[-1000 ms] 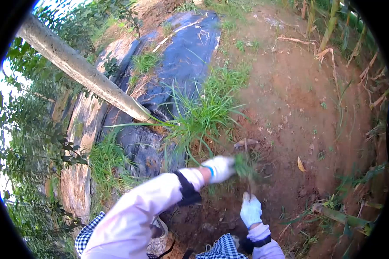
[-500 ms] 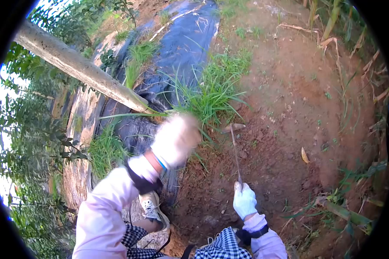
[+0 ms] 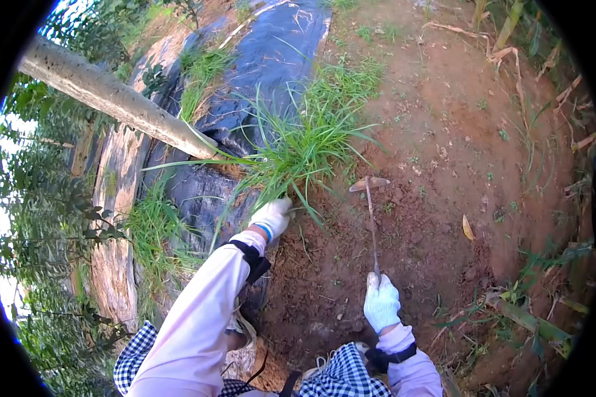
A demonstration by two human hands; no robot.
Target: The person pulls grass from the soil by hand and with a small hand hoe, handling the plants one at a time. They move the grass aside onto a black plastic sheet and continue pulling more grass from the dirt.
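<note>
1. Bare red-brown soil [image 3: 457, 152]; black plastic sheet [image 3: 285, 59] and tree trunk [image 3: 112, 99] off to the left.
2. Left hand [image 3: 271, 217]: gloved, fingers closed around base of grass clump [image 3: 298, 145], at the sheet's edge.
3. Right hand [image 3: 381, 304]: gloved, fist tight on hand hoe [image 3: 369, 184] handle; blade rests on soil just right of clump.

Matt white cloth is covering the left hand [image 3: 273, 217] and the right hand [image 3: 381, 304]. The sheet [image 3: 285, 53] is gleaming like glossy black plastic; the soil [image 3: 457, 132] is lying rough and crumbly.
</note>
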